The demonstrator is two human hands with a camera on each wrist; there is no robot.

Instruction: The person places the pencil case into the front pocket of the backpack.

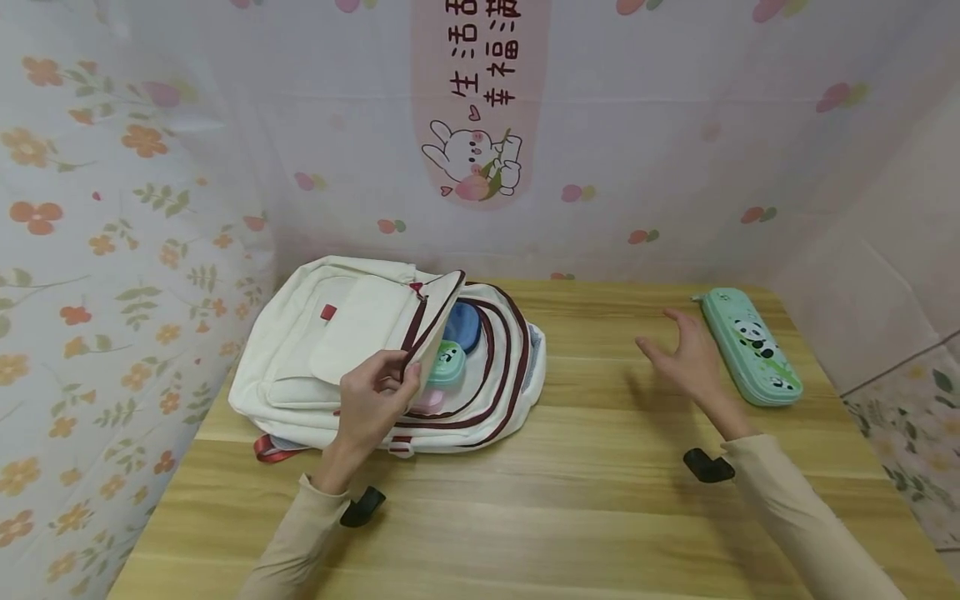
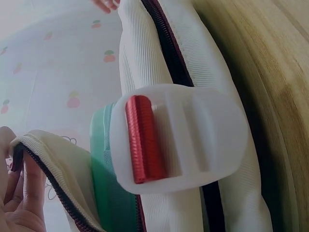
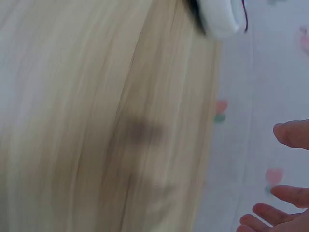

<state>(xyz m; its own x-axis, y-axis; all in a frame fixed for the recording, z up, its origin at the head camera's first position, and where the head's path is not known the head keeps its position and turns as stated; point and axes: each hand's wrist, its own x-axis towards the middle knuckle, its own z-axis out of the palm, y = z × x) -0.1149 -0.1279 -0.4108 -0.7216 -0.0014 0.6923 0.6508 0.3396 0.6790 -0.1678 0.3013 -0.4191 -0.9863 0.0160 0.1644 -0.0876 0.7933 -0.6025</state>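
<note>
1. Here we are at the cream-white fabric backpack with dark red zips (image 1: 360, 321), lying on the pale wood-grain table (image 1: 585, 517), left of centre in the frame.
2. We see the left hand (image 1: 367, 402) pinching the zipped edge of the bag's front panel, thumb against fingers, lifting it away from the compartment; the left wrist view shows that grip at lower left.
3. And look inside! Near the middle of the frame we spot a round dark blue pouch (image 1: 463, 325), with a small mint-green box bearing a panda (image 1: 447, 365) just below it and something pale pink (image 1: 430, 402) lower still, too covered to identify.
4. Over to the right, the right hand (image 1: 688, 354) hovers with thumb and fingers spread apart, gripping nothing; the right wrist view gives us those extended fingers at its lower right.
5. Just beside that hand, at the right of the frame, we have the long mint-green pencil case with panda pictures (image 1: 752, 348) lying on the table.
6. In the left wrist view, a translucent white plastic buckle (image 2: 207, 135) with a red woven strap (image 2: 143, 140) fills the centre.
7. Behind it all, we find a pale printed curtain (image 1: 330, 167) with a rabbit drawing (image 1: 476, 158) at upper centre.
</note>
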